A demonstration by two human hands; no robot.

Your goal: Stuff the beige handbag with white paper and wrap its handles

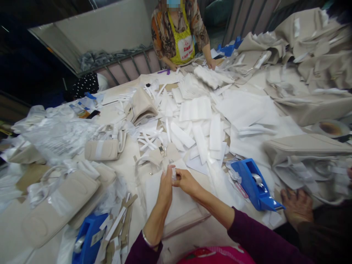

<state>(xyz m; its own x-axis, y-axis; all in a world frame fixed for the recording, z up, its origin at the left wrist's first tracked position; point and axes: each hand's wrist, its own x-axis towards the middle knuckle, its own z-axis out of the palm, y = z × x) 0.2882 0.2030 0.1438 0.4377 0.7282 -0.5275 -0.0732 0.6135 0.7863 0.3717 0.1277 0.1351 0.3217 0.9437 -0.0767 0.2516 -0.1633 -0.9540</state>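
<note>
Closest in, two dark purple sleeves come up from the bottom edge, with a thin bangle on the left wrist. The left hand (166, 183) and right hand (188, 181) meet fingertip to fingertip, both pinched on a small whitish strip (173, 173) that looks thin and a bit see-through. I can't tell if it's tape or foam. The strip sits just above a flat beige bag (180, 214) with a smooth white sheet laid over it, right in front of the person.

There's a chunky blue plastic dispenser (254, 185) just to the right, and a second dispenser (88, 238) at lower left among cardboard scraps. Another person's hand (295, 207) rests flat on the table edge at far right.

Mid-table is a messy heap of white foam pieces (200, 135), mostly long rounded rectangles. Padded beige bags lie left (55, 205), with crinkly clear plastic (55, 135) behind them.

At the far end a person in a yellow apron (184, 44) has both hands on the table, and more beige bags are piled at right (316, 44).
</note>
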